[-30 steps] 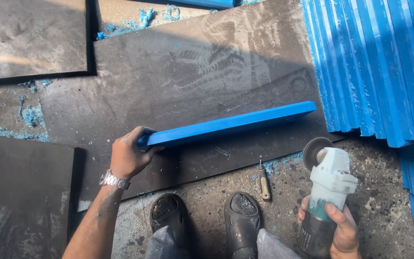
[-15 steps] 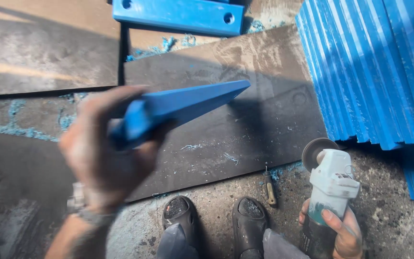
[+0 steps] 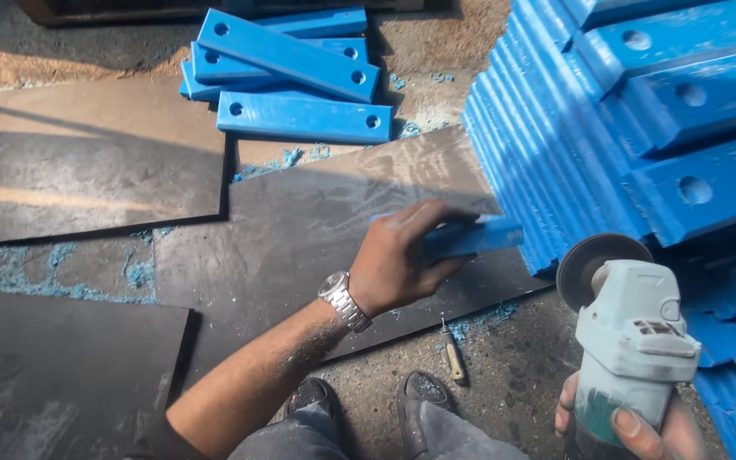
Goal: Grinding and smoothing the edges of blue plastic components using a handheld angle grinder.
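Blue plastic bar [image 3: 470, 237]: gripped endwise by left hand [image 3: 398, 260], clear of the disc. Grey-green angle grinder [image 3: 632, 341], four o'clock: right hand [image 3: 641, 426] closed round its body, disc up.

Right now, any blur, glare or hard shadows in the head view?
Head view: sharp, no motion blur; hard sunlight puts diagonal shadow bands across the dark floor sheets; left hand gripping the flat blue plastic bar shades it; grey angle grinder in the right hand brightly lit, not blown out.
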